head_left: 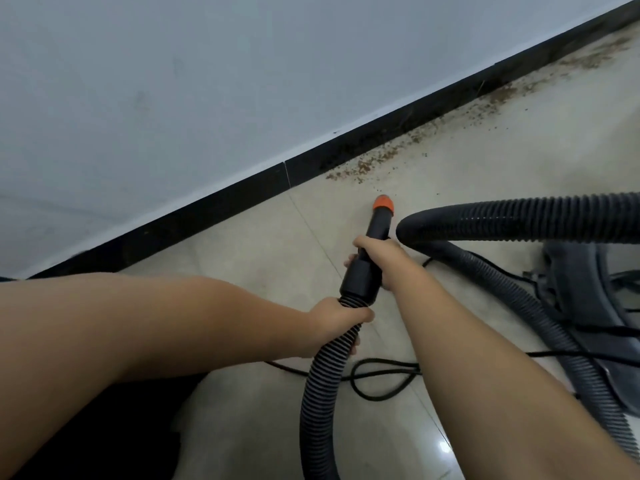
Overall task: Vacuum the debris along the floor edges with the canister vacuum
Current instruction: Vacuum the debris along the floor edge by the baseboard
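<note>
Both hands grip: left hand on the hose, right hand on the nozzle; better to sweep it slowly along the baseboard into the debris.

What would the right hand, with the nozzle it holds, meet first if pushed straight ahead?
Probably the debris by the baseboard; the right hand aims the nozzle there, bare floor between.

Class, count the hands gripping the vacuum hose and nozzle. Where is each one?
2. The left hand grips the ribbed grey hose just below the black cuff. The right hand grips the black nozzle tube with the orange tip higher up.
</note>
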{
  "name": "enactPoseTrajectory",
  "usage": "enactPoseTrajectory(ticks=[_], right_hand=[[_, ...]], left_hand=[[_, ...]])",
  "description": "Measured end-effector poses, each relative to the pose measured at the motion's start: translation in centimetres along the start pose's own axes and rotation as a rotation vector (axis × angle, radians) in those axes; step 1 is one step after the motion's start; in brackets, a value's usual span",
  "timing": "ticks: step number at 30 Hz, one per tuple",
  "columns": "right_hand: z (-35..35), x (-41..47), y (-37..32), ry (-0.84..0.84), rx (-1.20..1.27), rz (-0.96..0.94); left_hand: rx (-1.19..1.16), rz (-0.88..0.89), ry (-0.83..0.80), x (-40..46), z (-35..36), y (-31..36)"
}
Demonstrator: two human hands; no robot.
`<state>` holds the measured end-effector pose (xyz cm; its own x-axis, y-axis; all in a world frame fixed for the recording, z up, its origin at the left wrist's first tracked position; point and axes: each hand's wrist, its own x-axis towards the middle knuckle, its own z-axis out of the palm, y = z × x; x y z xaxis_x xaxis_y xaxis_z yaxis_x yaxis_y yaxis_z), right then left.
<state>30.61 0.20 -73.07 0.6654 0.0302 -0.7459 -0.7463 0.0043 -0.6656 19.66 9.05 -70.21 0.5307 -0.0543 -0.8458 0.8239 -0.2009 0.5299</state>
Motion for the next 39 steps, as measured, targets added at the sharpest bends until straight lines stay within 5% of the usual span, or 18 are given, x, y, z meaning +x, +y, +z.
enactPoseTrajectory(ticks=[14, 23, 29, 39], right_hand=[[4.0, 3.5, -4.7, 0.279, 0.067, 0.023], [2.5, 5.1, -5.0, 0.642, 0.053, 0.100], [1.5, 5.6, -6.7, 0.606, 0.061, 0.084], [9.0, 2.2, -2.8, 0.414, 0.031, 0.010]], left_hand=[[-0.007, 0.006, -0.215, 4.5, -6.3, 4.4], [0.021, -0.050, -0.389, 7.8, -6.8, 5.7], [-0.082, -0.028, -0.386, 8.4, -5.6, 6.6], [0.076, -0.046, -0.263, 5.0, -10.9, 1.5]])
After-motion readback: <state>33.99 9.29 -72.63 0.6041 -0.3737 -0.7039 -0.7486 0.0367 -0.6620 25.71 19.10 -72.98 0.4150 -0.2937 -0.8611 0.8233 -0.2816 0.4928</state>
